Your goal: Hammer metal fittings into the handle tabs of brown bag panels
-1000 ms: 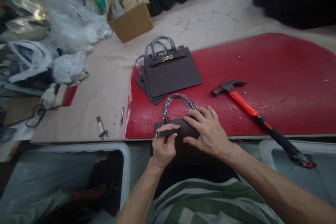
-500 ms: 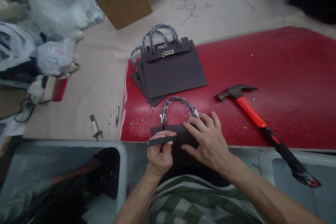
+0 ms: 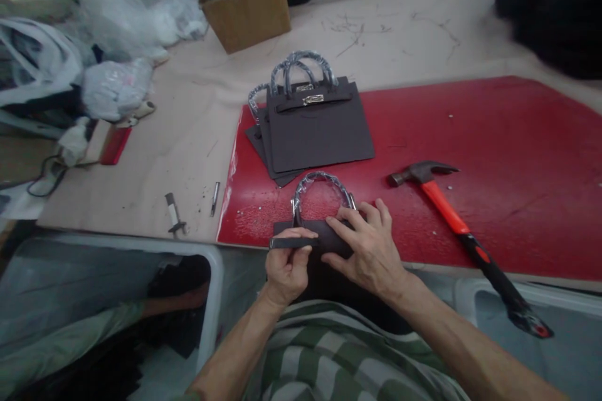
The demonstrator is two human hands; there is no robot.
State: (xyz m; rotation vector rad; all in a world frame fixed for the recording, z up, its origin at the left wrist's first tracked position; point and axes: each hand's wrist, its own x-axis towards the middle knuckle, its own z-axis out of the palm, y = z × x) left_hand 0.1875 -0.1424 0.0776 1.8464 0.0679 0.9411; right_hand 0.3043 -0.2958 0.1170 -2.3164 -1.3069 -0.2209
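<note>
A dark panel (image 3: pixel 329 239) with a plastic-wrapped looped handle (image 3: pixel 320 175) lies at the front edge of the red board (image 3: pixel 470 131). My left hand (image 3: pixel 288 272) pinches a dark strap (image 3: pixel 292 242) over the panel's left part. With fingers spread, my right hand (image 3: pixel 371 250) rests on the panel's right part, near the metal fitting at the handle's right end. Behind them is a stack of dark bag panels (image 3: pixel 322 131) with wrapped handles and metal clasps.
A claw hammer (image 3: pixel 446 207) lies at the right, its grip past the board's edge. Small tools (image 3: pixel 172 213) sit at the left. Grey bins (image 3: pixel 216 288) stand below the table; another person's arm (image 3: pixel 174 304) reaches into the left one. A cardboard box (image 3: pixel 251 15) is behind.
The view has shifted a little. The strap in my left hand lies more level. The other person's arm in the left bin has moved right and down.
</note>
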